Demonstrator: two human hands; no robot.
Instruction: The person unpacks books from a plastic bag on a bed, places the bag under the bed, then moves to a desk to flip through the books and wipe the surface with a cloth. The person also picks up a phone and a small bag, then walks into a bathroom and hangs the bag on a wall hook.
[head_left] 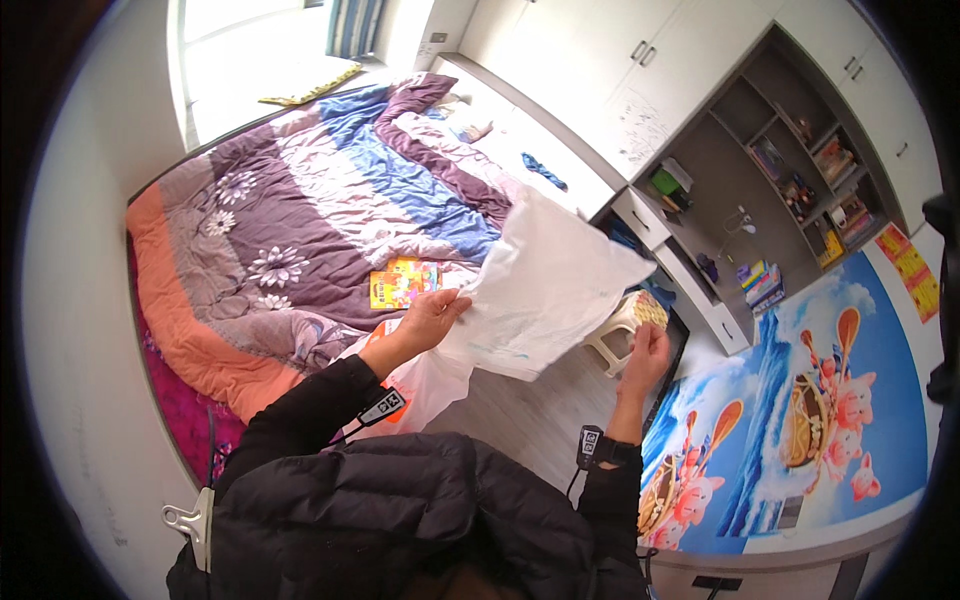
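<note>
A thin white sheet of cloth or plastic point(545, 285) spreads out in front of me, with faint bluish marks along its lower edge. My left hand point(432, 318) pinches its left edge. Below that hand hangs a white plastic bag point(438, 388) with orange print; whether the hand also grips it is hidden. To the right, my right hand point(647, 352) is raised with fingers curled together, apart from the sheet's right corner. What those fingers hold, if anything, cannot be made out. Behind that hand stands a cream plastic stool point(612, 338) with a patterned seat.
A bed with a striped, flowered quilt point(270, 210) fills the left; colourful booklets point(405, 284) lie on it. A desk with drawers point(690, 275) and shelves point(790, 160) stands at the right, beside a blue cartoon wall picture point(820, 400). Grey wooden flooring point(520, 415) shows between.
</note>
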